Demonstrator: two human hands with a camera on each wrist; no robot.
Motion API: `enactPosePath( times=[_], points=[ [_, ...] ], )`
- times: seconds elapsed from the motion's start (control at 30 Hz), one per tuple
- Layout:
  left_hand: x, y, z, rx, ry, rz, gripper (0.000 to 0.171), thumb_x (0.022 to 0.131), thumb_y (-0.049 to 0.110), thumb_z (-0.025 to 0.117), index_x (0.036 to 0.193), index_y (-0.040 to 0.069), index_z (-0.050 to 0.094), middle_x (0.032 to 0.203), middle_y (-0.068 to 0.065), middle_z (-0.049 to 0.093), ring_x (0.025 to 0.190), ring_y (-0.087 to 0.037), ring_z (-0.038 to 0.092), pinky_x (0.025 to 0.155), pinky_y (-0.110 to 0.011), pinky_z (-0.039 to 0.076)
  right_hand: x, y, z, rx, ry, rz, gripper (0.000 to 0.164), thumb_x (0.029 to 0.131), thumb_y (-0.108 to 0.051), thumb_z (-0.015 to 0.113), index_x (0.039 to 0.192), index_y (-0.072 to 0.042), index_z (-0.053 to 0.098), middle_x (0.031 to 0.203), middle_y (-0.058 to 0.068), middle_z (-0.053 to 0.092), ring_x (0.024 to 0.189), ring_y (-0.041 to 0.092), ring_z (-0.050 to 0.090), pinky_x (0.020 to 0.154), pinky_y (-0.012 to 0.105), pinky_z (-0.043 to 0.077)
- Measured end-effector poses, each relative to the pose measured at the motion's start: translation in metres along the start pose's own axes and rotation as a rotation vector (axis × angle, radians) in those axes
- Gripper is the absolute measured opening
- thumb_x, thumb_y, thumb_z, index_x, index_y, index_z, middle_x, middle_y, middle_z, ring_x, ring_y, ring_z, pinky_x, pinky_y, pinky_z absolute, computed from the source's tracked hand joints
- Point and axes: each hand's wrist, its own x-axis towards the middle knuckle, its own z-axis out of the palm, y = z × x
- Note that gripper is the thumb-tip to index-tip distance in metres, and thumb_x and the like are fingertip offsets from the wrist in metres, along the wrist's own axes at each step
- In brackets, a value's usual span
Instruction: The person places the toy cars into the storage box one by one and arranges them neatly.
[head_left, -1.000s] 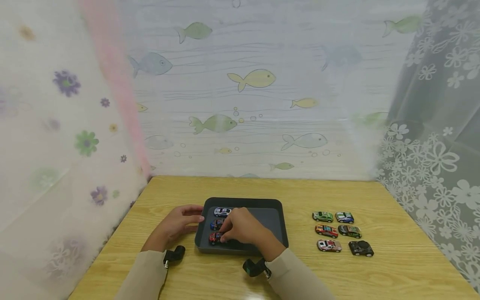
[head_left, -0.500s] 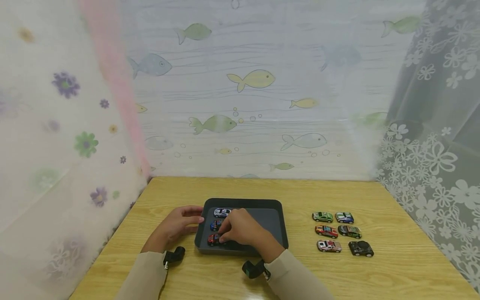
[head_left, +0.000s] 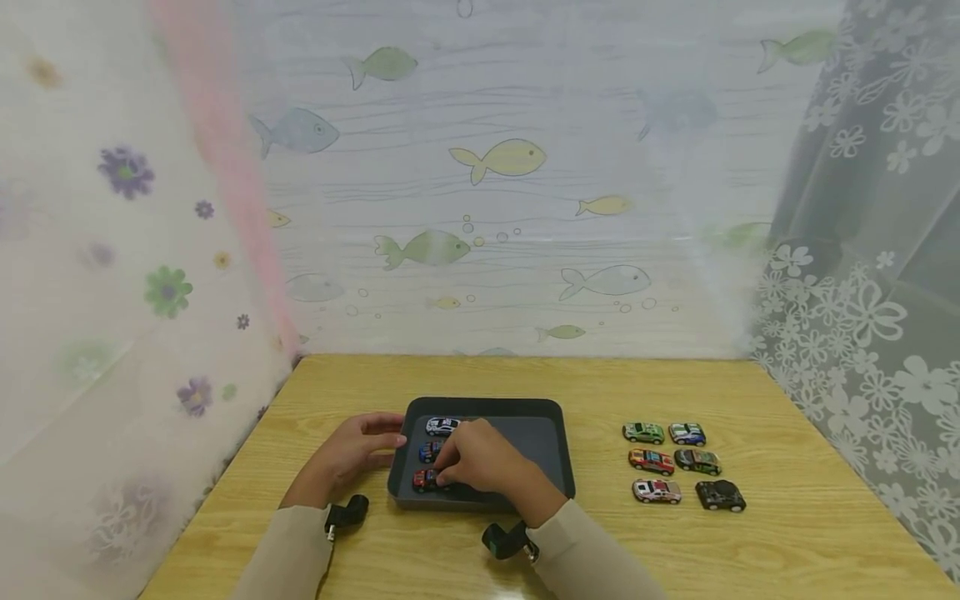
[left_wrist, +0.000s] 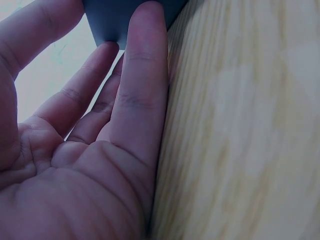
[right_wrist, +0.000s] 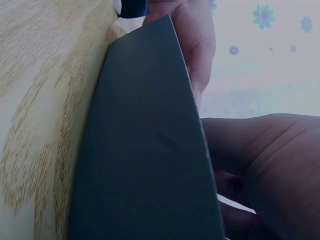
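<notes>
In the head view my right hand [head_left: 486, 458] reaches into a dark grey tray [head_left: 525, 408] and pinches a red toy car [head_left: 424, 480] near the tray's front left corner. Behind that car sit a blue toy car [head_left: 429, 452] and a white and black one [head_left: 442, 427], forming a column along the left side; my fingers partly cover them. Extended fingers of my left hand [head_left: 360, 450] touch the tray's left wall. The left wrist view shows those fingertips against the dark wall [left_wrist: 107, 30]. In the right wrist view, the tray's outer side [right_wrist: 145, 140] hides the cars.
Right of the tray, several toy cars stand in two columns on the wooden table [head_left: 600, 542], among them a green one [head_left: 643, 432], a red and yellow one [head_left: 651, 461] and a black one [head_left: 721, 496]. Patterned curtains [head_left: 510, 208] enclose the table's back and sides.
The red car has shifted slightly left and toward the tray's front with my right fingers on it. My left hand stays at the tray's wall.
</notes>
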Motion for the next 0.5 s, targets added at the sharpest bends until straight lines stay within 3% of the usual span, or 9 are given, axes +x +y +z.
enactPosePath(
  times=[0.5],
  points=[
    [-0.001, 0.0001, 0.0042, -0.013, 0.021, -0.013, 0.056, 0.096, 0.017, 0.077, 0.145, 0.001, 0.055, 0.144, -0.017, 0.059, 0.12, -0.023, 0.066, 0.098, -0.041, 0.06, -0.0027, 0.0034, -0.0074, -0.013, 0.026, -0.039, 0.011, 0.09, -0.023, 0.082, 0.1, -0.019, 0.085, 0.087, -0.015, 0.078, 0.079, -0.006, 0.067, 0.072, 0.017, 0.057]
  ],
)
